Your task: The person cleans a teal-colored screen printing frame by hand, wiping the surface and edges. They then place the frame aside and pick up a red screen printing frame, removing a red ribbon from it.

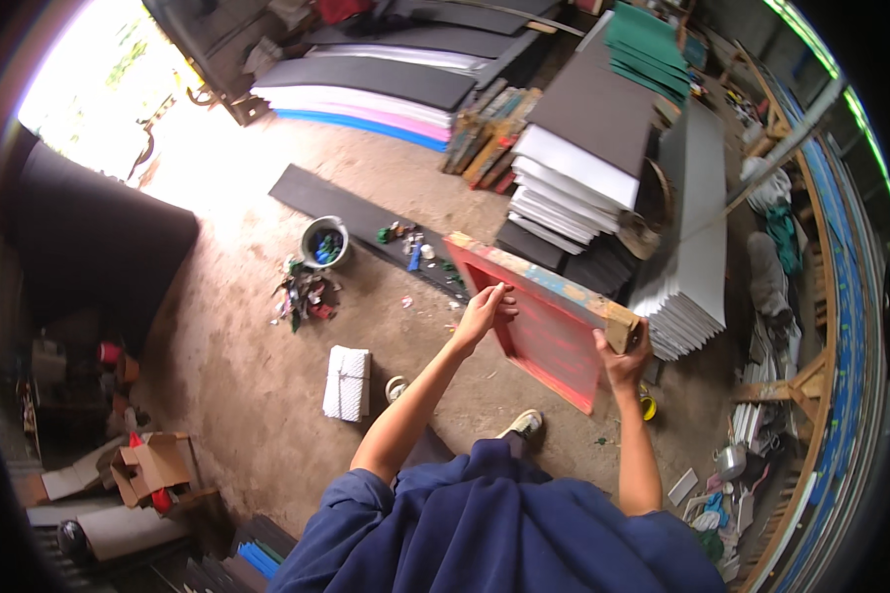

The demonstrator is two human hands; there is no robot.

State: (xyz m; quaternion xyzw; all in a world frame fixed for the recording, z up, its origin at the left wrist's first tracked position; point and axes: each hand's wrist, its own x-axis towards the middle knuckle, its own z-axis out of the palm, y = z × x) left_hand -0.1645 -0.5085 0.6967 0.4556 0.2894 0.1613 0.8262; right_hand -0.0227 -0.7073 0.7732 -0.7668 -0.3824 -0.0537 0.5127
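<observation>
A wooden screen-printing frame [546, 326] with red-stained mesh is tilted up off the floor in front of me. Its upper edge is spattered with old paint. My right hand [625, 358] is closed around the frame's near right corner, thumb on the inner side. Against the mesh side, close to the upper bar, is my left hand [489, 310] with its fingers curled together. Whatever those fingers may pinch is too small to make out. Below the frame one of my shoes [526, 423] shows on the floor.
A bucket [324, 243] stands by a heap of scraps [307, 295] and a long dark board [351, 219]. Nearer lies a tied white bundle [347, 383]. Stacked sheets [574, 188] and more wooden frames [489, 133] stand beyond; a rack [811, 395] lines the right.
</observation>
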